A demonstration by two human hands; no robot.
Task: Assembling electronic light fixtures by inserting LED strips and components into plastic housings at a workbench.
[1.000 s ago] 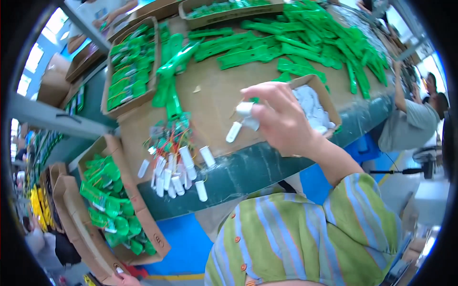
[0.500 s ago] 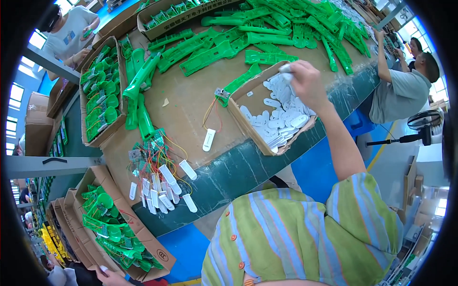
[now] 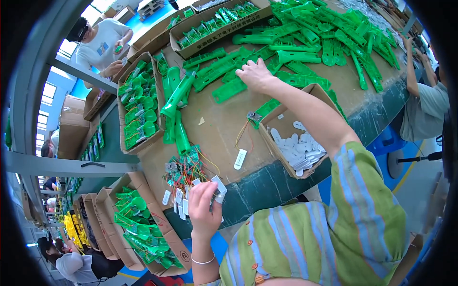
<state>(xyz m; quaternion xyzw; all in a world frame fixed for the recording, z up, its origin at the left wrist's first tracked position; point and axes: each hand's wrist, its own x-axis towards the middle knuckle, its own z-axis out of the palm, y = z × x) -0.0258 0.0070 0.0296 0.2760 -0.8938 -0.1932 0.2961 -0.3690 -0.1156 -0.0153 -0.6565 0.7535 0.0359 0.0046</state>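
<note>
At the far middle of the table my right hand (image 3: 258,77) is closed on the near green plastic shell (image 3: 229,90), a long half-casing; its fingertips are partly hidden. My left hand (image 3: 205,212) is at the table's front edge, thumb and fingers closed on a small white plastic piece (image 3: 218,184). Close by lies a bundle of green circuit boards (image 3: 191,157) with red and yellow wires and several white pieces. Another white wired piece (image 3: 240,159) lies alone, its wires running to a small board (image 3: 254,117). Below my right forearm, a cardboard box (image 3: 273,148) holds white oval covers (image 3: 299,148).
Green shells (image 3: 305,33) are heaped at the back. Open cartons of wired green shells stand at the back (image 3: 214,38), left (image 3: 160,125) and lower left (image 3: 164,238). A metal frame post (image 3: 86,74) crosses on the left. Other people work at left and right.
My right hand has left the box of white covers and moved left and away to a green shell. My left hand has come into view at the white wired pieces. The view has shifted.
</note>
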